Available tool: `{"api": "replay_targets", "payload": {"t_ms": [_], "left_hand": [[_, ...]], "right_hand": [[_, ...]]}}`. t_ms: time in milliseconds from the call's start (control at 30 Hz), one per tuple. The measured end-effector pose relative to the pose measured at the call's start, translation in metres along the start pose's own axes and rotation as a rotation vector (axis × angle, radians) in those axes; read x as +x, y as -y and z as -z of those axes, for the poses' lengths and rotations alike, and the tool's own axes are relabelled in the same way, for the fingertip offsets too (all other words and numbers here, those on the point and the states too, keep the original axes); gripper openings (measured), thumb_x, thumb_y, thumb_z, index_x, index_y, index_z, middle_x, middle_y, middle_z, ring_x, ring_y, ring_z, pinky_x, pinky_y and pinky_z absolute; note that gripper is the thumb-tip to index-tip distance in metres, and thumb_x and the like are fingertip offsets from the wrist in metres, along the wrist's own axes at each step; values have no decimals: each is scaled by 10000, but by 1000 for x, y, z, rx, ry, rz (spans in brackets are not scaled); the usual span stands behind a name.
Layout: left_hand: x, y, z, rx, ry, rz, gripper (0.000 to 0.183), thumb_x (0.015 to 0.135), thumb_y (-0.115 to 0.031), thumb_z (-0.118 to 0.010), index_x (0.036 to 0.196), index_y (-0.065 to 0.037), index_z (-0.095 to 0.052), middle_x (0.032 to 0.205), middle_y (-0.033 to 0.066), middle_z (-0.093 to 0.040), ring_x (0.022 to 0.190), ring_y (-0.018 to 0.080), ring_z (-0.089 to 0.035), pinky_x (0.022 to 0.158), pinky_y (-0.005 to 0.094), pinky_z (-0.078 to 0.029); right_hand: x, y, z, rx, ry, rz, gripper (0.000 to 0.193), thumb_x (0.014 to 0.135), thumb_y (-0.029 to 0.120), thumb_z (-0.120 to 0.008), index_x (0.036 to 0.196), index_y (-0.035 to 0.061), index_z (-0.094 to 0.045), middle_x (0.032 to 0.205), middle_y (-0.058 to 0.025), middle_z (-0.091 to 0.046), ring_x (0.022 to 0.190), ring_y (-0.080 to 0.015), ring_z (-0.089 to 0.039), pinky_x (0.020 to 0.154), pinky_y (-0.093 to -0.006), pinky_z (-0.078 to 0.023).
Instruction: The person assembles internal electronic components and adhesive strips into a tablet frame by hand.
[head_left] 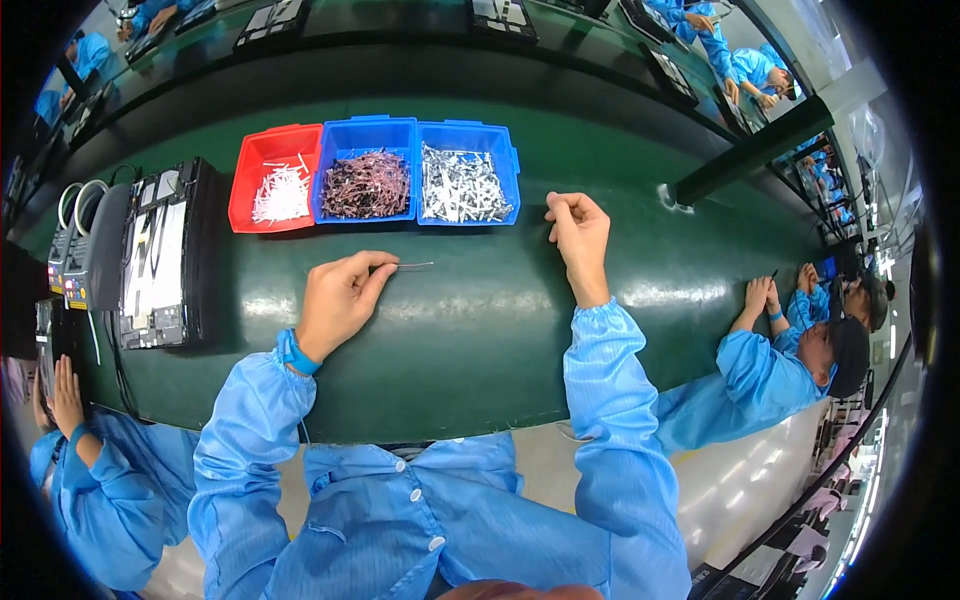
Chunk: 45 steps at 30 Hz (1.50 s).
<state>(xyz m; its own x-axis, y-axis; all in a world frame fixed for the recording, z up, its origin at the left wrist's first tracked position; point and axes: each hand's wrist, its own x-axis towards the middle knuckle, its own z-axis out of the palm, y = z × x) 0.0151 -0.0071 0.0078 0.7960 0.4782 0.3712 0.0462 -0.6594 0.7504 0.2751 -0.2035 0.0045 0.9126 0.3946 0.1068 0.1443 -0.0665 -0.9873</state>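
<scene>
My left hand (345,295) is closed in a pinch over the green table, left of centre. Between its thumb and forefinger a thin, pale, wire-like strip (416,264) sticks out to the right. My right hand (580,232) is raised at the right of the bins, thumb and fingers curled together; whether anything small is in them I cannot make out. Just beyond my hands stand three bins side by side: a red bin (238,195) of small white pieces (283,194), a blue bin (366,126) of dark reddish pieces (367,185), and another blue bin (512,165) of white-and-black pieces (463,187).
At the left a stack of black trays (205,260) bears white panels, beside grey boxed devices (95,245) with cables. A dark post (750,150) rises at the right. Co-workers in blue sit on both sides, one at the right (770,355). A raised shelf (390,75) runs behind.
</scene>
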Motion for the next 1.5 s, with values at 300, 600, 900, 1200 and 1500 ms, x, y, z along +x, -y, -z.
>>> {"api": "replay_targets", "payload": {"t_ms": [300,600,900,1200,1500], "left_hand": [[-1,1,2,-30,-10,-1,104,852,-58,-719,954,-42,-724,580,75,-496,477,116,-431,460,292,-356],[-2,1,1,-37,8,38,93,856,-71,-723,946,-46,-723,610,96,-584,473,120,-485,455,288,-379],[-4,4,-2,-77,-45,-2,108,852,-41,-721,959,-33,-724,532,44,-394,477,88,-339,455,285,-307],[0,2,-2,-68,-29,-22,101,854,-57,-720,952,-33,-721,543,65,-442,476,97,-370,457,291,-327],[-3,-1,0,-6,-10,-36,99,835,-73,-733,930,-51,-722,589,103,-539,466,175,-473,472,314,-386]], "right_hand": [[-1,-5,-2,14,9,10,178,896,169,-710,831,10,-664,696,-27,-640,505,-42,-497,447,-197,-368],[4,-7,-3,-32,-8,28,188,894,188,-715,832,17,-668,696,-17,-638,534,-30,-509,449,-189,-373],[2,-6,-6,-53,-15,29,194,893,193,-715,837,15,-664,695,-13,-633,534,-26,-502,448,-184,-371],[4,-7,-5,-4,4,44,192,896,191,-720,832,18,-667,690,-8,-635,518,-23,-494,441,-181,-368],[3,-17,-7,50,17,47,138,896,146,-713,842,26,-670,692,4,-637,546,-24,-518,469,-186,-396]]}}
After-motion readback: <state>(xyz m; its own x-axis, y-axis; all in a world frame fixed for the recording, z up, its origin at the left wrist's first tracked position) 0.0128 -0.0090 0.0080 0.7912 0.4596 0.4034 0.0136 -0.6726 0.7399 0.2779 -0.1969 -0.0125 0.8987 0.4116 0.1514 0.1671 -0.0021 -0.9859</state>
